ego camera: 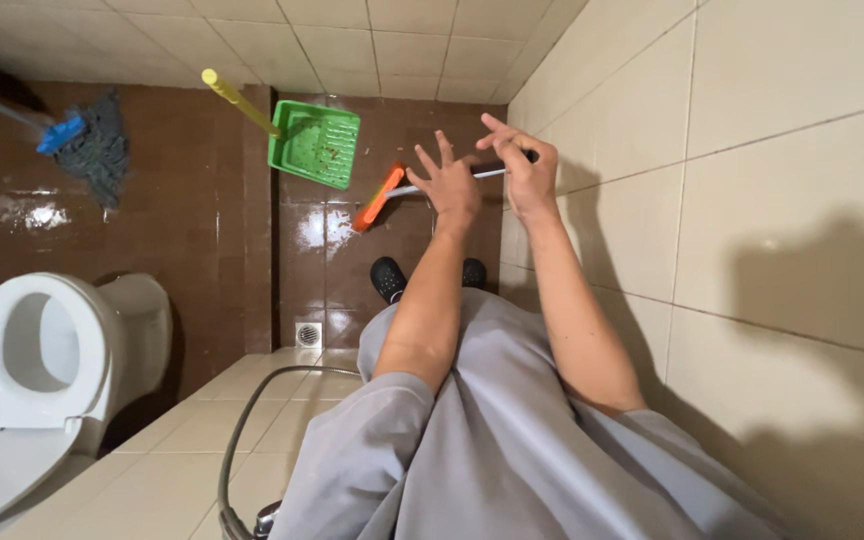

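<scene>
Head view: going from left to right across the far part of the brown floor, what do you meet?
Grey string mop with blue head → green plastic dustpan with yellow handle → orange-headed brush on a pale handle → left hand, fingers spread at that handle → right hand, closed around the handle's dark end → beige tiled wall.

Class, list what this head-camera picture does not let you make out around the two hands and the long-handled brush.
Head view only:
- The brush handle top end: covered by the right hand and left hand.
- Orange brush head: bristles too small to tell.
- Mop handle: cut off by the left edge.
- Hose: lower end hidden at the bottom edge.
- Specks in the green dustpan: too small.
</scene>
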